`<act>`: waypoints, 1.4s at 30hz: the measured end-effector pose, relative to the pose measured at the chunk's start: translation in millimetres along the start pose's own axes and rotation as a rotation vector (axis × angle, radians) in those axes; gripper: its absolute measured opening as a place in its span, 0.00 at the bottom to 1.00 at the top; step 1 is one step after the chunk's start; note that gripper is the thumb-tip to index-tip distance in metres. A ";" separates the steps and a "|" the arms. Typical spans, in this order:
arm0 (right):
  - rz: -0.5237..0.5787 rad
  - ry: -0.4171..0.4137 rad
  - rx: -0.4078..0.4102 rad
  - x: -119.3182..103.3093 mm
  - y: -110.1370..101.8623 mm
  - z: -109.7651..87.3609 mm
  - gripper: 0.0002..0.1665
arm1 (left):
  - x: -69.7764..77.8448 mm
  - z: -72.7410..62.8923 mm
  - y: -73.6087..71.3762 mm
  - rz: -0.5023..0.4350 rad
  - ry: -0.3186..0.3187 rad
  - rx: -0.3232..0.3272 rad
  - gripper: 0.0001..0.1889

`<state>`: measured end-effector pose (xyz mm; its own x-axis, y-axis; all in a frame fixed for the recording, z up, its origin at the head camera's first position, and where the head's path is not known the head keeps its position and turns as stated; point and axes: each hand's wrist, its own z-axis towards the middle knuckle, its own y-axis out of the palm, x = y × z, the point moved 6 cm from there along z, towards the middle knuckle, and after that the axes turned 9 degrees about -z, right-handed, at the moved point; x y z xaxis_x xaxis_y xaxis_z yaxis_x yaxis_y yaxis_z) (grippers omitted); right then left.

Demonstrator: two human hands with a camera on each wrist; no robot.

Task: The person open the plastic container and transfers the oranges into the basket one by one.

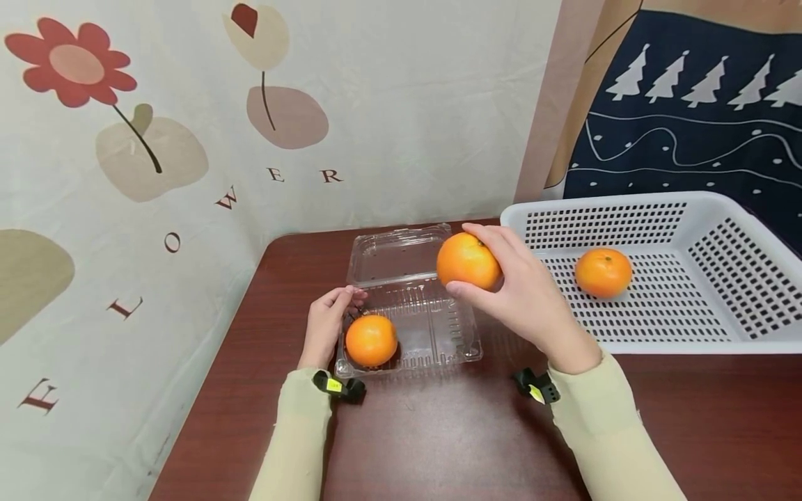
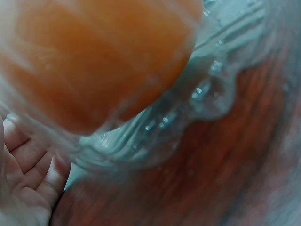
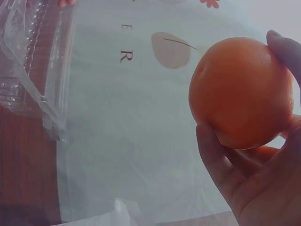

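Observation:
My right hand (image 1: 523,299) holds an orange (image 1: 466,261) in the air over the right side of a clear plastic clamshell box (image 1: 416,327). Thumb and fingers grip the fruit from opposite sides, as the right wrist view also shows. The box stands with its lid (image 1: 397,256) folded back toward the wall. Inside its left part sits a second orange (image 1: 372,341). My left hand (image 1: 324,323) is at the box's left side, fingertips curled at the rim near the hinge. In the left wrist view, its fingers (image 2: 35,174) lie against the clear wall beside the orange.
A white perforated basket (image 1: 664,346) stands on the right with another orange (image 1: 603,273) in it. The brown table (image 1: 426,431) meets a cloth-covered wall (image 1: 401,139) printed with flowers. A dark cloth with white trees (image 1: 702,118) hangs behind the basket.

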<state>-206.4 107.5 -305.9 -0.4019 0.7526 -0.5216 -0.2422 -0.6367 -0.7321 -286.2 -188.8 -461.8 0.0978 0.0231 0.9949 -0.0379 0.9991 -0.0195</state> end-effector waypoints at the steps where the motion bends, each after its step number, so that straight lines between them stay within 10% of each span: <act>1: -0.002 0.004 0.000 0.6 -0.4 0.0 0.40 | 0.0 0.0 0.0 -0.001 0.000 0.002 0.19; 42: -0.059 0.048 0.045 20.4 -22.4 -3.8 0.39 | -2.0 1.4 0.8 -0.008 -0.004 -0.002 0.18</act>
<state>-205.8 137.7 -301.8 -0.3436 0.7952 -0.4996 -0.3042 -0.5975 -0.7419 -287.8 -188.1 -463.6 0.0938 0.0150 0.9955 -0.0348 0.9993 -0.0117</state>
